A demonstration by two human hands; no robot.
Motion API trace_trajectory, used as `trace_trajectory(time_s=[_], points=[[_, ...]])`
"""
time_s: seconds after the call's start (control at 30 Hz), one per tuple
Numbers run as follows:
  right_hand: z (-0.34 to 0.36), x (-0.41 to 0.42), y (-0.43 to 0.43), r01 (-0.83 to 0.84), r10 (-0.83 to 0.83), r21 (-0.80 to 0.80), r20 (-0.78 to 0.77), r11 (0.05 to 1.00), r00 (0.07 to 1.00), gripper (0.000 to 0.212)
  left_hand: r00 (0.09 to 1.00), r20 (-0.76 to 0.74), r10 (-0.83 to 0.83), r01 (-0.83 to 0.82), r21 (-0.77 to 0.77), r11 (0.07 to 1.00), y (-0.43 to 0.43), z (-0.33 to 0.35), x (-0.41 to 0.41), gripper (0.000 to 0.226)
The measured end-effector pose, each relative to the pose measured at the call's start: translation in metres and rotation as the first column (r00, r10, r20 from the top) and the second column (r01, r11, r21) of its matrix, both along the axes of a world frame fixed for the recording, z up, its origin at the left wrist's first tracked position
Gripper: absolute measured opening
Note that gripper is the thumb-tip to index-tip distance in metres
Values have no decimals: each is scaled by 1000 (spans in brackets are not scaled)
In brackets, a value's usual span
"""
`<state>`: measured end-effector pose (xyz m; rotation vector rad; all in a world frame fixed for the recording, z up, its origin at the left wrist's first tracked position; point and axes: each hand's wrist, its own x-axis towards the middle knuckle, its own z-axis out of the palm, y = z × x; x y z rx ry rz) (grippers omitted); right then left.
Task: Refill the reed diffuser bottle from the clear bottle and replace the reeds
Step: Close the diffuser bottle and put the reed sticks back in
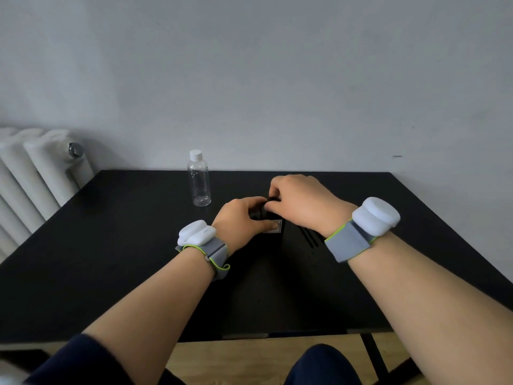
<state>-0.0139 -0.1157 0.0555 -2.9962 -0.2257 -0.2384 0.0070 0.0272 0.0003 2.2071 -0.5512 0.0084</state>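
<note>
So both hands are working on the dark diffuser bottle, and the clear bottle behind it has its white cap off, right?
Not quite. The head view shows the clear bottle with its white cap on, standing upright on the black table. The rest holds: the left hand and right hand are both on the dark diffuser bottle.

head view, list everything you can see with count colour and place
clear bottle: 1, clear with white cap, upright at the table's far edge, left of the hands
diffuser bottle: 1, dark with pale label, mid-table, mostly hidden by both hands
reeds: a few, black, lying on the table under the right wrist
table: 1, black, against the wall
radiator: 1, white, far left
wristbands: 2, grey with green edging and white pods, one per wrist
left hand: 1, grip on the bottle's body
right hand: 1, grip at the bottle's top
</note>
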Motion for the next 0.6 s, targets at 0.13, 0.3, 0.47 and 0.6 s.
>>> trace_trajectory(time_s=[0.13,0.3,0.47,0.6], points=[[-10,1,3,68,-67,-11,80,998,995,39,1000,3,7,-7,-10,1000,0,-5,3,34],[-13,0,2,73,-70,-26,111,997,991,48,1000,8,20,-20,0,1000,-1,-5,4,34],[5,-2,-4,-6,5,118,6,993,1000,25,1000,10,2,-3,10,1000,0,-2,2,48],[10,-5,-4,-57,62,53,-92,997,994,43,1000,-2,15,-15,13,1000,0,-2,3,55]])
